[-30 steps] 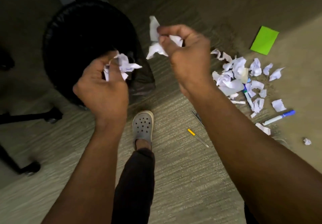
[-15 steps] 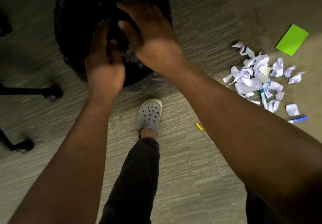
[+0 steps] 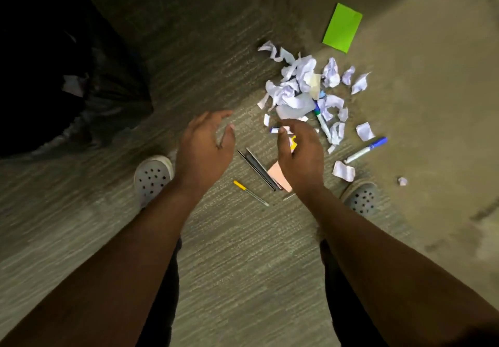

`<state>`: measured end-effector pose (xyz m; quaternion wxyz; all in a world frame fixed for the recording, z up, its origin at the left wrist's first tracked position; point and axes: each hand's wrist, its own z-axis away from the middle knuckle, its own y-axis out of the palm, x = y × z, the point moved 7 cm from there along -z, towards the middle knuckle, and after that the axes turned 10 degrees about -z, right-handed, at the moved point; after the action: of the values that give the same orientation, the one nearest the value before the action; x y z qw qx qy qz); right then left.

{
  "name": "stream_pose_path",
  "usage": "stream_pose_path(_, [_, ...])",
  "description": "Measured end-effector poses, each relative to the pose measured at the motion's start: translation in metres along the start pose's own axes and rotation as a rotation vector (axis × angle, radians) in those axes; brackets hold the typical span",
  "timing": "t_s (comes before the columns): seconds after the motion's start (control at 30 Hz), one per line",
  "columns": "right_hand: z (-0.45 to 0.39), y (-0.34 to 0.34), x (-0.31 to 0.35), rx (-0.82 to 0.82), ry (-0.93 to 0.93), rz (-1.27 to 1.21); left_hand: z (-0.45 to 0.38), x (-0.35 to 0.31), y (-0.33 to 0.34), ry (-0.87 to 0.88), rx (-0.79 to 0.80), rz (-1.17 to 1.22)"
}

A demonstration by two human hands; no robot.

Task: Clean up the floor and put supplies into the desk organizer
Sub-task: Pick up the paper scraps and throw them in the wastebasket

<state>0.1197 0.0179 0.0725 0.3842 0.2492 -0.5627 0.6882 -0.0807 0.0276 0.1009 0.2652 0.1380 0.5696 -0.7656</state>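
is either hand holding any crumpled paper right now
No, the left hand and right hand are both open and hold nothing, while the crumpled paper lies on the carpet ahead of them.

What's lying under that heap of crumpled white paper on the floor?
A green-capped marker pokes out from under the crumpled paper pile, with a pale yellowish note among the scraps. Carpet lies beneath. Anything else under the heap is covered.
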Motion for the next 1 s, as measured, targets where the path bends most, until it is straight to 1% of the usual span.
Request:
stream_pose_path(0.07, [-0.003, -0.018, -0.045, 0.014, 0.055, 0.058, -0.008, -0.011, 0.043, -0.003, 0.121, -0.040])
stream_pose_path(0.13, [-0.012, -0.033, -0.084, 0.022, 0.098, 0.106, -0.021, -0.019, 0.080, -0.006, 0.205, -0.073])
stream_pose_path(0.27, [-0.044, -0.061, -0.148, -0.033, 0.188, 0.154, -0.067, -0.025, 0.141, 0.007, 0.342, -0.193])
stream_pose_path(0.33, [-0.068, -0.070, -0.174, -0.031, 0.212, 0.184, -0.093, -0.029, 0.161, 0.026, 0.376, -0.285])
stream_pose_path(0.43, [-0.108, -0.079, -0.205, -0.019, 0.232, 0.236, -0.129, -0.041, 0.182, 0.125, 0.383, -0.437])
stream_pose_path(0.53, [-0.150, -0.078, -0.219, 0.015, 0.258, 0.285, -0.156, -0.046, 0.203, 0.171, 0.421, -0.430])
stream_pose_path(0.6, [-0.173, -0.071, -0.220, 0.075, 0.244, 0.333, -0.167, -0.049, 0.216, 0.194, 0.423, -0.390])
stream_pose_path(0.67, [-0.190, -0.057, -0.215, 0.167, 0.178, 0.417, -0.171, -0.056, 0.228, 0.241, 0.403, -0.393])
stream_pose_path(0.73, [-0.200, -0.040, -0.208, 0.260, 0.082, 0.515, -0.173, -0.062, 0.234, 0.280, 0.327, -0.394])
stream_pose_path(0.8, [-0.203, -0.024, -0.201, 0.329, 0.009, 0.519, -0.174, -0.065, 0.234, 0.284, 0.243, -0.395])
stream_pose_path(0.9, [-0.200, -0.013, -0.195, 0.403, -0.086, 0.538, -0.172, -0.064, 0.234, 0.266, 0.200, -0.457])
stream_pose_path(1.0, [-0.197, -0.014, -0.199, 0.447, -0.076, 0.542, -0.173, -0.063, 0.231, 0.253, 0.194, -0.448])
